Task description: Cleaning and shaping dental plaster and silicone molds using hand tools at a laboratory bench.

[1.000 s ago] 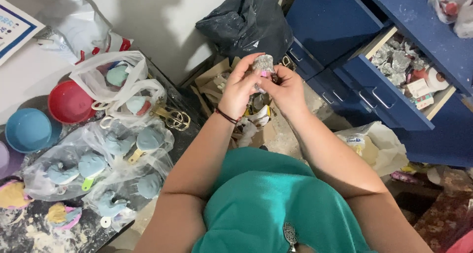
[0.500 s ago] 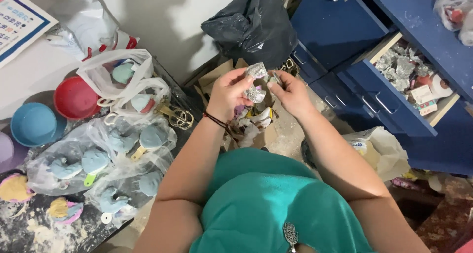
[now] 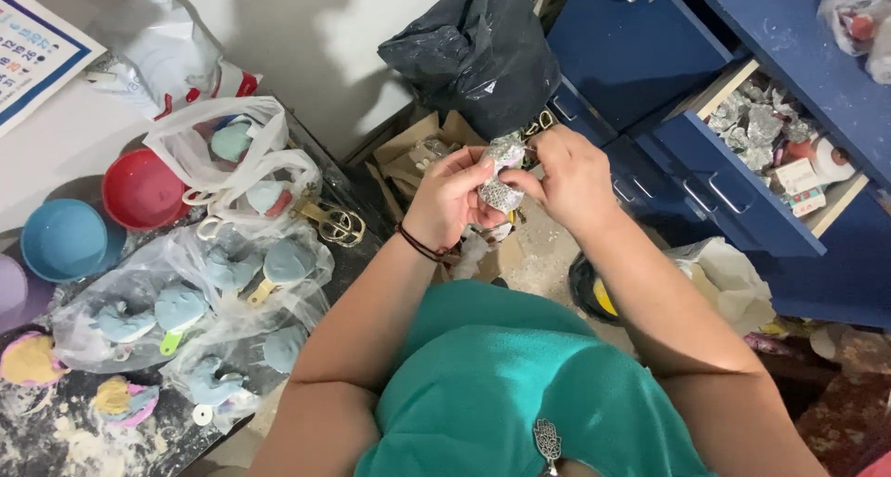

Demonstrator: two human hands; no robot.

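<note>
Foil-wrapped piece (image 3: pixel 501 175) held chest-high between both hands, above an open cardboard box (image 3: pixel 413 157). Left hand (image 3: pixel 450 199) pinches its lower half; right hand (image 3: pixel 566 175) grips the top. Black bag (image 3: pixel 473 50) behind. Open blue drawer (image 3: pixel 742 161) at right, foil bundles inside. Surface (image 3: pixel 56 440) at left carries bagged blue figures (image 3: pixel 176 305).

A blue cabinet (image 3: pixel 650 59) stands on the right with one drawer (image 3: pixel 742 175) pulled open; a pale wall (image 3: pixel 343 41) rises behind the dark, dusty desk (image 3: pixel 56 440).
</note>
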